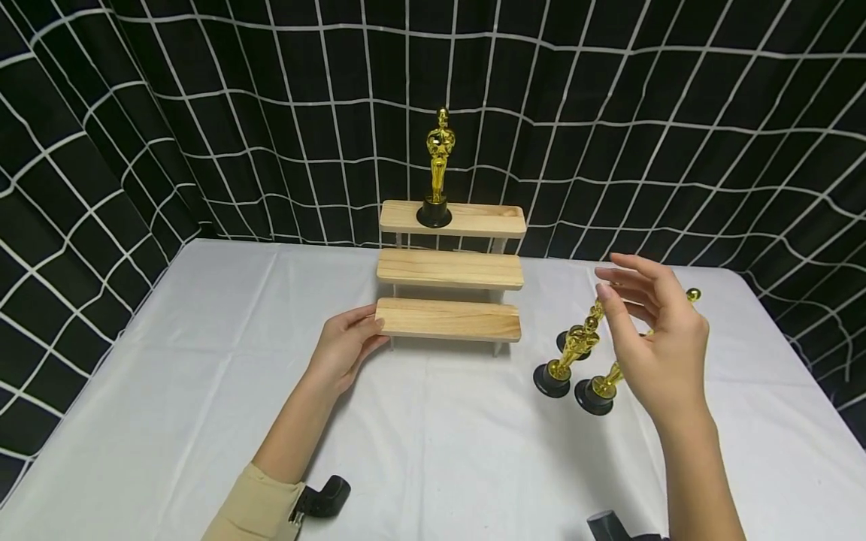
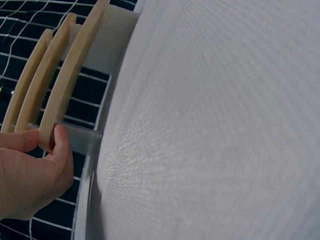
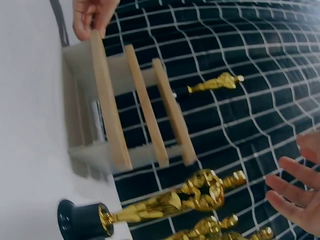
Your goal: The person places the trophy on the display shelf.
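Note:
My left hand (image 1: 348, 346) pinches the left end of the lowest board of a three-step wooden display stand (image 1: 448, 319). In the left wrist view, the thumb and fingers lie on opposite faces of that board (image 2: 62, 100). A gold trophy figurine (image 1: 438, 161) on a black round base stands on the top board, left of its middle. My right hand (image 1: 666, 330) is raised over several similar trophies (image 1: 578, 346) on the table, fingers loosely bent and apart, with nothing visible in its grasp. It partly hides the trophies behind it in the head view.
A white cloth covers the table (image 1: 223, 391). Behind it and at both sides hangs a black curtain (image 1: 284, 120) with a white grid. The trophies stand close together to the right of the display stand. Black wrist mounts (image 1: 328, 496) show near the bottom edge.

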Demonstrator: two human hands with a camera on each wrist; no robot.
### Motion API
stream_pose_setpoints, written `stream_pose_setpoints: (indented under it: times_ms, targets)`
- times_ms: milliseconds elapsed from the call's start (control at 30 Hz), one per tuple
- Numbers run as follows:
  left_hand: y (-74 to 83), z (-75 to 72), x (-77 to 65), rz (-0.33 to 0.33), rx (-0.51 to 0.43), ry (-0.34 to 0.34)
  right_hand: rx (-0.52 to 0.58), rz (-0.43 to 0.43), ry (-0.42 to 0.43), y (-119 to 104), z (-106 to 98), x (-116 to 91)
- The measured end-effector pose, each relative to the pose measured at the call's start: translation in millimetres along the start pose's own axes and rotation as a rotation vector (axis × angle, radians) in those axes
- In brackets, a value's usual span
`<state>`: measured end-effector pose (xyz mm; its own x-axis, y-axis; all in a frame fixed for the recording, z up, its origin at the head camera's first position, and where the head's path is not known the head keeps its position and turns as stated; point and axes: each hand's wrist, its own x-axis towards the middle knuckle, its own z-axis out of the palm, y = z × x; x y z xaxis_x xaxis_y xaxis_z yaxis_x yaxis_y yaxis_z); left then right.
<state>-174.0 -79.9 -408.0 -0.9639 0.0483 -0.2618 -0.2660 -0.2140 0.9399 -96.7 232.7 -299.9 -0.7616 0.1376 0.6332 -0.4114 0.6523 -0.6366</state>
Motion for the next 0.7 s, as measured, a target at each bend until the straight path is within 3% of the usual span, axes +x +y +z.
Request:
stream_pose_setpoints:
  times_ms: [167, 467, 700]
  targets:
    - [1.0, -0.3, -1.7, 0.001, 0.002, -0.009, -0.082, 0.061, -0.052, 12, -19, 3]
    - [-0.3, -1.1, -1.4, -0.002, -0.002, -0.009, -0.143, 0.207, -0.388, 42, -53, 4]
    - [0.8, -1.8, -2.3, 0.010, 0.007, -0.013, -0.163, 0.227, -0.601, 62, -66, 7]
